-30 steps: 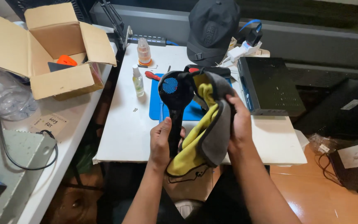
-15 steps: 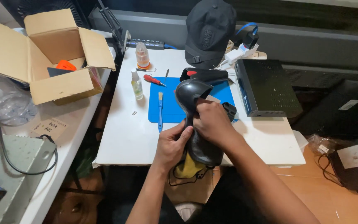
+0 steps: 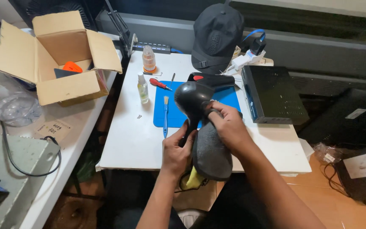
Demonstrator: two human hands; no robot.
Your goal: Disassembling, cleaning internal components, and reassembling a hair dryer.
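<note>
While both hands work above the near edge of the white counter, the left hand is curled shut around the handle of a black hair dryer, holding it upright with its rounded body raised over the blue mat. The right hand is closed over a grey cloth, pressing it against the dryer's body; the cloth hangs down below the hands, and a yellow part of it shows at the bottom. On the mat lies a blue brush, and a red-handled screwdriver lies at the mat's far left corner. Just left of the mat stands a small clear bottle, with a second bottle with an orange base farther back. A black cap sits at the far edge, and a black box-shaped device rests to the right of the mat. An open cardboard box stands on the neighbouring surface to the left.
</note>
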